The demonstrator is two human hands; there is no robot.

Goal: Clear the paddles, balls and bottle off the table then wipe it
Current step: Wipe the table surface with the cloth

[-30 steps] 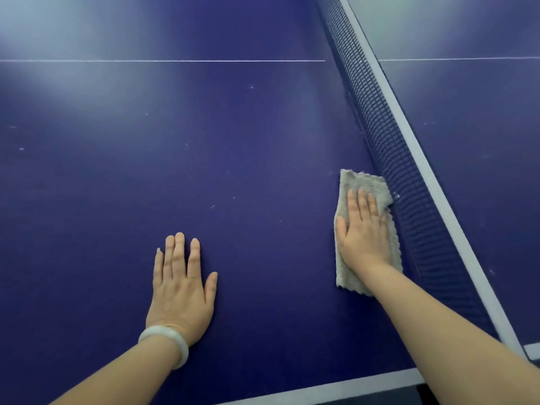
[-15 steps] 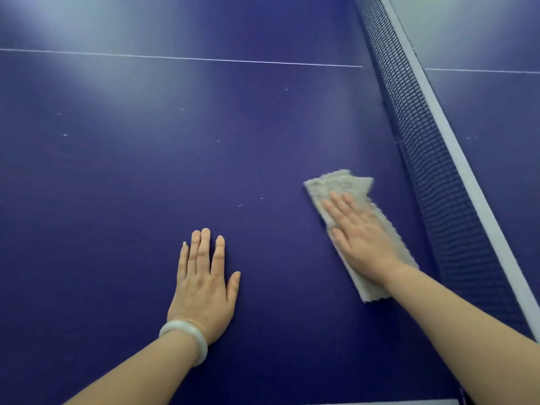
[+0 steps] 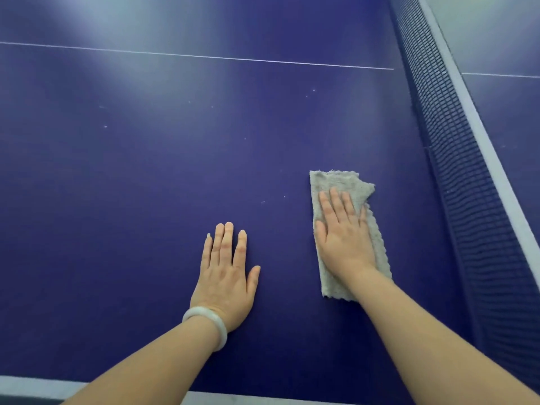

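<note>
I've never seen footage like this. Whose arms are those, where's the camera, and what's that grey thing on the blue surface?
No machine here: these are a person's bare arms, filmed by a wide-angle camera worn on their head, looking down. The blue surface is a table-tennis table, its net along the right. The right hand presses flat on a grey cloth, for wiping. The left hand, a pale bracelet at its wrist, lies flat on the table, holding nothing.
</note>
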